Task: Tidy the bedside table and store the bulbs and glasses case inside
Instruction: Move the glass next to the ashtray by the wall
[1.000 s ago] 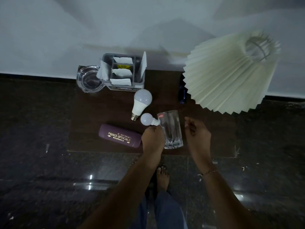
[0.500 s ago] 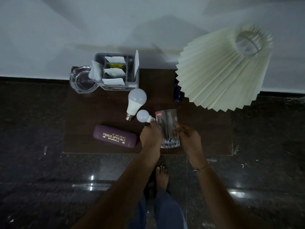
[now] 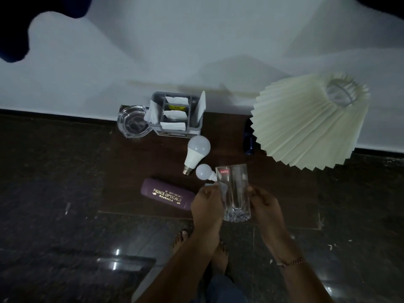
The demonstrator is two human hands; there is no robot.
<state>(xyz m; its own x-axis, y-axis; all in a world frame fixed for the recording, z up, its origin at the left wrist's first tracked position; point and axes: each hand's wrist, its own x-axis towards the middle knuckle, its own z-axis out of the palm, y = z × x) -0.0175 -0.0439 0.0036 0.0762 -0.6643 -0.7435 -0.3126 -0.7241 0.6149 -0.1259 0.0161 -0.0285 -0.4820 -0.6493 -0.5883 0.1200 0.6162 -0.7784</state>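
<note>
The glass (image 3: pixel 234 193) is held upright btw. both grips. The right grip (image 3: pixel 264 204) is wrapped round its right wall w/ the thumb laid on the near face, and the left grip (image 3: pixel 207 202) is curled against its left wall. Whether the left fingers also nip sth. small cannot be told. Nor can it be told whether the glass is lifted or rests at the front edge of the worktop (image 3: pixel 135 167).

The step is judged to be clearing the glass aside so the bulbs can be reached. It is best moved low and upright, w/ the hold taken on the faceted lower part; the smooth upper wall is prob. slippery.

Care is needed just left of the glass. The small bulb (image 3: pixel 202 171) lies there w/ its base at or against the glass wall, so a sideways sweep may set it rolling; a straight lift is advised first. The large bulb (image 3: pixel 196 153) lies just beyond it, and the glasses case (image 3: pixel 166 194) left of the glass, its end hidden by the left grip. None is stored yet.

Behind and left of the glass a grey caddy (image 3: pixel 178 114) and an ashtray (image 3: pixel 133 122) are set. Behind and right, a tilted pleated lampshade (image 3: pixel 310 123) overhangs and should be given room.
</note>
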